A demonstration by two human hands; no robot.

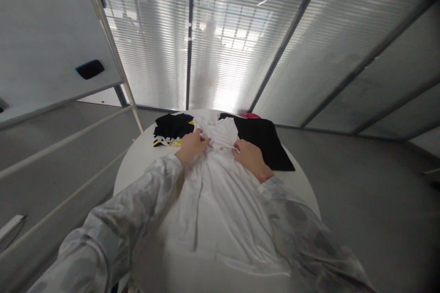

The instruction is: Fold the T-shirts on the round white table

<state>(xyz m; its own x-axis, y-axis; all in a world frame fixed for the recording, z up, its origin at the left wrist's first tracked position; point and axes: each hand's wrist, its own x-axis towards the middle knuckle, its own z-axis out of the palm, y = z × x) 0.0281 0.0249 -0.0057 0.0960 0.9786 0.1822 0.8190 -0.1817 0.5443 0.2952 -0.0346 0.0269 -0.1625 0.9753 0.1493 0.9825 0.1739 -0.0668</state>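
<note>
A white garment, which looks like a shirt point(223, 187), is spread over the round white table point(130, 169), its hem toward me and its upper part at the far side. My left hand point(193, 145) pinches the cloth at its left edge. On the opposite edge, my right hand point(250, 158) has its fingers closed on the fabric. Between both hands the cloth is bunched in creases. Some of the fabric lies hidden under my hands and sleeves.
Black clothing with white and yellow print point(173, 128) lies at the table's far left. Folded black cloth point(268, 142) is at the right, with something red point(252, 115) behind it. A whiteboard point(51, 32) on a white frame point(68, 142) stands left; a glass partition point(227, 55) rises behind.
</note>
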